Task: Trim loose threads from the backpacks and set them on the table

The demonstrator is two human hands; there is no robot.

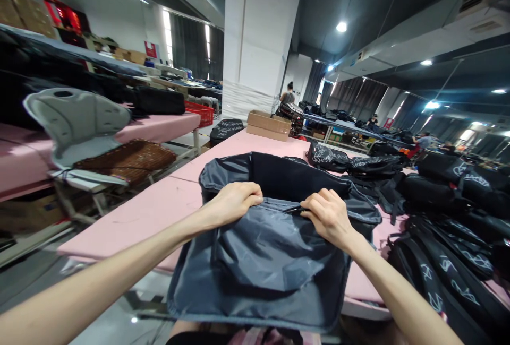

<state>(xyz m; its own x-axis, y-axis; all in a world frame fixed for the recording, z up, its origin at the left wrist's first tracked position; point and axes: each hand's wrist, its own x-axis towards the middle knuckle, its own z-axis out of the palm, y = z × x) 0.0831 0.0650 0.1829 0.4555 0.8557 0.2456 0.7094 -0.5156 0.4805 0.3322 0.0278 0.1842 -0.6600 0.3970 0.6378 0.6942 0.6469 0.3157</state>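
A dark grey-blue fabric bag (271, 265) lies wide open in front of me, its lined flap hanging over the near table edge. My left hand (239, 200) pinches the edge of the bag's inner pocket near its middle. Along the same edge, to the right, my right hand (327, 216) is closed on a small black piece that looks like a zipper pull (294, 209); the fingers partly cover it. Behind both hands the bag's dark interior (287, 178) shows.
The bag rests on a pink table (159, 217). Black bags with white scribbles (446, 276) crowd the right side. A cardboard box (269, 125) stands at the far end by a white pillar (258, 32). A grey chair (75, 122) is at left. People work far back.
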